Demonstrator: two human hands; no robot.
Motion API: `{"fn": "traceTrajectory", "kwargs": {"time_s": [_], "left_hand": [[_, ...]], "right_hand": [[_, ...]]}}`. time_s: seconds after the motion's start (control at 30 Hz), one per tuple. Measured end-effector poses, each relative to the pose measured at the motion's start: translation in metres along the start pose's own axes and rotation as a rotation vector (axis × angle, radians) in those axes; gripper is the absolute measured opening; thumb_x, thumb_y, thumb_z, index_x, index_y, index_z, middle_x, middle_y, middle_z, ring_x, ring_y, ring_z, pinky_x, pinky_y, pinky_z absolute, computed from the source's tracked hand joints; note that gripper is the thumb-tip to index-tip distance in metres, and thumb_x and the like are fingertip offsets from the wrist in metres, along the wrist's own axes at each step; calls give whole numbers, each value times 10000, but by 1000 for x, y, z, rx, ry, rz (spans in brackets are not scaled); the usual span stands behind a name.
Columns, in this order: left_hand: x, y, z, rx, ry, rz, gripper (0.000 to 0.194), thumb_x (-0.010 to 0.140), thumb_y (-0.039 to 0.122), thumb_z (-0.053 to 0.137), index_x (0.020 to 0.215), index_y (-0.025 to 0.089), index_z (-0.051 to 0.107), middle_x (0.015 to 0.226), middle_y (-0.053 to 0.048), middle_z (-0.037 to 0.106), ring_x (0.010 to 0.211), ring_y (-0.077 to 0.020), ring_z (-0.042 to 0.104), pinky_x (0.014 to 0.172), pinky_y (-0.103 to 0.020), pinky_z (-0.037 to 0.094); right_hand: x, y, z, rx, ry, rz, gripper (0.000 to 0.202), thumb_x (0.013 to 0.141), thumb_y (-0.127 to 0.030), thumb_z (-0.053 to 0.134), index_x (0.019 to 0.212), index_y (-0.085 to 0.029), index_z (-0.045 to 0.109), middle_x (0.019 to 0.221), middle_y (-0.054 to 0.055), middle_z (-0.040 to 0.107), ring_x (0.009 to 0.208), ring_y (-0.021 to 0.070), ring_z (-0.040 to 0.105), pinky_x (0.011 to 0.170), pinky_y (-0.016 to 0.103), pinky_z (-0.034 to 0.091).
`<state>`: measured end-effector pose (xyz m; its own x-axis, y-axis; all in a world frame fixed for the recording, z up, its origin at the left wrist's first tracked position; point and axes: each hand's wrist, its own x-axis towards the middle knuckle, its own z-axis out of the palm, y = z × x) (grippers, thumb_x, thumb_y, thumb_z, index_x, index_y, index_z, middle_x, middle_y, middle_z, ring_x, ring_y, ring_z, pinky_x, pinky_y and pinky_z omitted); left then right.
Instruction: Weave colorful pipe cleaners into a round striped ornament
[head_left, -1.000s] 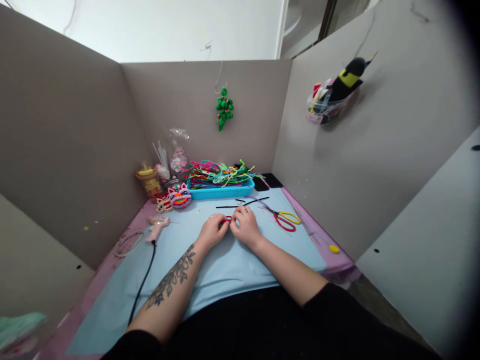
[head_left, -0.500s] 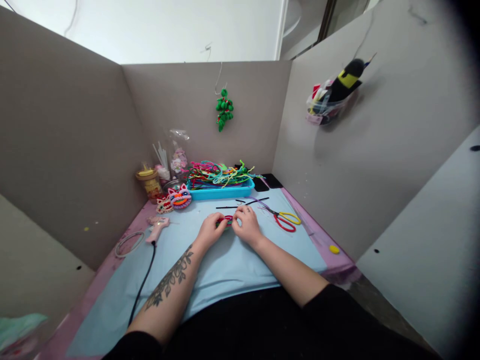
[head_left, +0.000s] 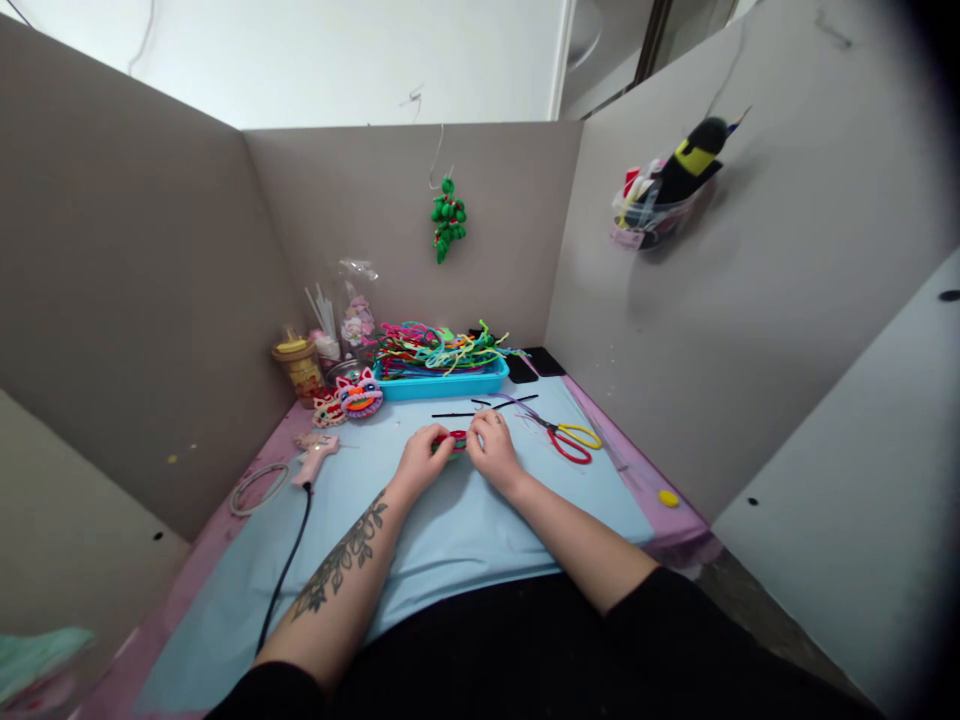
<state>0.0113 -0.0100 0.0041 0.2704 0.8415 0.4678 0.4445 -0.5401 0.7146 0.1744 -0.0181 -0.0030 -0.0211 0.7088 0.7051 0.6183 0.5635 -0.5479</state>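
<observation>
Between my hands is a small red and green pipe-cleaner piece (head_left: 458,437), partly hidden by my fingers. My left hand (head_left: 424,456) pinches its left side between thumb and fingers. On its right side, the closed fingertips of my right hand (head_left: 493,452) press against it. Black pipe cleaners (head_left: 453,414) lie on the blue cloth (head_left: 480,520) just beyond my hands. Scissors (head_left: 571,440) with one red and one yellow handle rest to the right of my right hand.
A blue tray (head_left: 442,386) at the back holds many coloured pipe cleaners. Left of it are pipe-cleaner animal heads (head_left: 360,396) and a brown cup (head_left: 300,370). A pink glue gun (head_left: 316,457) with its cord lies at left. Grey partitions (head_left: 495,200) enclose the table.
My right hand has shifted very slightly to the right, and a little more of the red on the pipe-cleaner piece shows. My left hand stays in place.
</observation>
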Motion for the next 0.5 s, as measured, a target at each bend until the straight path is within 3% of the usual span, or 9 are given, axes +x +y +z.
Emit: {"fn": "traceTrajectory", "kwargs": {"time_s": [0.13, 0.23, 0.33, 0.5], "left_hand": [[5, -5, -3, -416, -13, -206, 232, 770, 382, 559, 713, 160, 523, 602, 31, 503, 572, -104, 445, 585, -225, 351], [6, -8, -3, -584, -40, -245, 264, 745, 402, 598, 714, 153, 518, 597, 40, 495, 557, -88, 432, 575, -213, 342], [5, -7, -5, -594, -55, -253, 269, 739, 400, 613, 727, 147, 525, 614, 36, 503, 562, -85, 437, 573, -213, 343], [4, -6, -8, -498, -97, -226, 262, 744, 409, 596, 746, 154, 537, 622, 29, 523, 569, -99, 465, 578, -226, 371]], "right_hand": [[4, 0, -7, 222, 135, 128, 188, 819, -198, 432, 646, -191, 506, 947, 77, 468, 967, 200, 489, 889, 338, 394], [6, 4, -10, 324, 102, 207, 189, 790, -223, 478, 608, -189, 520, 965, 68, 475, 985, 201, 500, 921, 341, 374], [7, 10, -9, 381, 19, 247, 185, 749, -227, 524, 569, -186, 540, 948, 59, 496, 982, 209, 515, 939, 361, 357], [8, 14, -5, 434, -7, 253, 172, 760, -254, 524, 602, -191, 551, 894, 56, 521, 950, 211, 529, 887, 357, 398]]}}
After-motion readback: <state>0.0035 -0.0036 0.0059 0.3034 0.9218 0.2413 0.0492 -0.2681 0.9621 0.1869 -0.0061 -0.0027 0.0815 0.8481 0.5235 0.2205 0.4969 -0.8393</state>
